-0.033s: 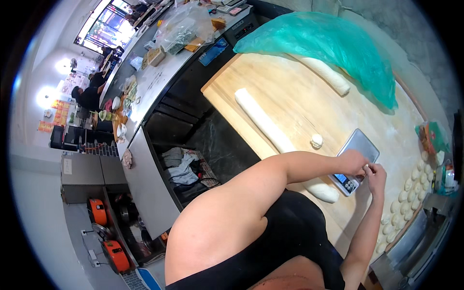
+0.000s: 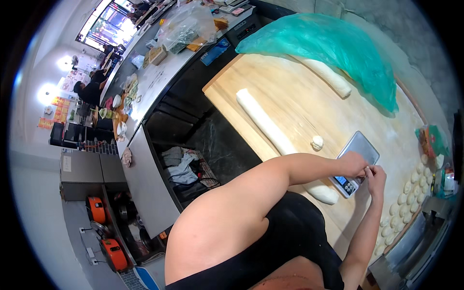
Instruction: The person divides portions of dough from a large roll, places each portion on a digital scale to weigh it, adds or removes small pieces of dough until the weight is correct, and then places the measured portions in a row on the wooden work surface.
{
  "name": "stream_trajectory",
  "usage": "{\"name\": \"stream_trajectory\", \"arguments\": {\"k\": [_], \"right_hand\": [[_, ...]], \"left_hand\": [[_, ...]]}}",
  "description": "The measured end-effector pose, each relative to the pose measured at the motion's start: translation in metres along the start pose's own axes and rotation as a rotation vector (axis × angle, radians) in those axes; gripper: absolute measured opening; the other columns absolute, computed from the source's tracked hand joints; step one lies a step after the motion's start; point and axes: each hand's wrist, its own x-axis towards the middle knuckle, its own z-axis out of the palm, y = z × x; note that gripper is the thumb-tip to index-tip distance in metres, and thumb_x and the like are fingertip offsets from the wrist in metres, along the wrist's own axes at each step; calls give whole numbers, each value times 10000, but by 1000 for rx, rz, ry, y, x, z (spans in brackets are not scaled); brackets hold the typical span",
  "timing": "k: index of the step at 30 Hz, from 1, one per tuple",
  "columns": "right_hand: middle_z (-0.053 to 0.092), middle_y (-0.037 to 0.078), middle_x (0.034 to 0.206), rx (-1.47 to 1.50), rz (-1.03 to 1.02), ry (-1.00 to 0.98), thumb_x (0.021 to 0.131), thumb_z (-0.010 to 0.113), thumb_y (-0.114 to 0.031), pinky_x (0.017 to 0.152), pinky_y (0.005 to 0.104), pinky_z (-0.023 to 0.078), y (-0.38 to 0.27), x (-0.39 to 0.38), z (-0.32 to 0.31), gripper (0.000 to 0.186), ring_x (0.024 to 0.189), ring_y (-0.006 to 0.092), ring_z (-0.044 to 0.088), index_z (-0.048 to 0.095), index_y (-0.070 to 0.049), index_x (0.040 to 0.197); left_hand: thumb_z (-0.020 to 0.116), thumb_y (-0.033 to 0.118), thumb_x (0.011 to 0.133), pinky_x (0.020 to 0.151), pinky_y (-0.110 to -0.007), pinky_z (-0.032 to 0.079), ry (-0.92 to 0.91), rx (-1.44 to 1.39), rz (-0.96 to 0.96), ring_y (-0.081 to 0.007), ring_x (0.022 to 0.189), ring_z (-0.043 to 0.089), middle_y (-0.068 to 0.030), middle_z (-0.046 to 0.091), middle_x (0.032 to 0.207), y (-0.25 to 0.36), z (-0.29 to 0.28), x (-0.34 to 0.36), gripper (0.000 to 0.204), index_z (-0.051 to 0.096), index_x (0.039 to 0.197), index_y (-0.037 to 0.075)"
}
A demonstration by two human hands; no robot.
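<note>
My left hand [image 2: 354, 164] is over the digital scale [image 2: 361, 145], its fingers curled closed. Touching it is my right hand [image 2: 376, 181], with fingertips pinched together at the scale's right edge. A tiny pale bit shows between the two hands, too small to name. The scale has a silver plate and a lit blue display. A small lump of dough [image 2: 317, 142] rests on the board left of the scale. The long dough roll [image 2: 263, 121] passes beneath my left arm, its near end showing below.
Another dough roll [image 2: 328, 79] lies partly under green plastic sheeting [image 2: 324, 41] at the back of the wooden board [image 2: 227, 79]. Several flattened dough pieces [image 2: 405, 208] line the right side. A metal counter [image 2: 164, 72] with bags stands left; a person [image 2: 89, 92] is far off.
The whole view has shifted very slightly. Both hands keep the same place and grip over the scale.
</note>
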Motion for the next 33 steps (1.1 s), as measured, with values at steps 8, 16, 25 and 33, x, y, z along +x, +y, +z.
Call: {"name": "stream_trajectory", "arguments": {"k": [8,16,25,33], "right_hand": [[593,31,764,994,40,108,900,602,-63,587,232,402,-31,-14,-9,91,654,96,522,625,24,909],[572,-22,703,436,-10,120,794,705,-77,543,211,356,-25,-19,15,90,592,55,462,629,-30,812],[563,-31,705,529,-83,80,802,715,-111,594,222,386,-70,-36,12,127,657,64,493,693,-4,867],[663,39,810,614,-75,214,867,647,-119,710,245,461,-53,-24,2,266,755,97,582,682,44,1074]], "left_hand": [[614,184,801,684,-458,533,95,-294,-9,-330,744,674,-211,671,850,-16,3,-5,328,586,1069,-3],[444,238,994,538,-309,565,-217,-1333,-247,-251,665,680,-177,657,812,3,-41,-30,353,584,953,-83],[390,444,1004,413,-306,509,-308,-1210,-232,-222,465,621,-152,628,632,7,-44,-40,547,588,838,-38],[462,266,942,548,-283,500,-277,-1196,-276,-161,601,612,-89,624,730,-8,-54,-19,260,588,896,43]]}}
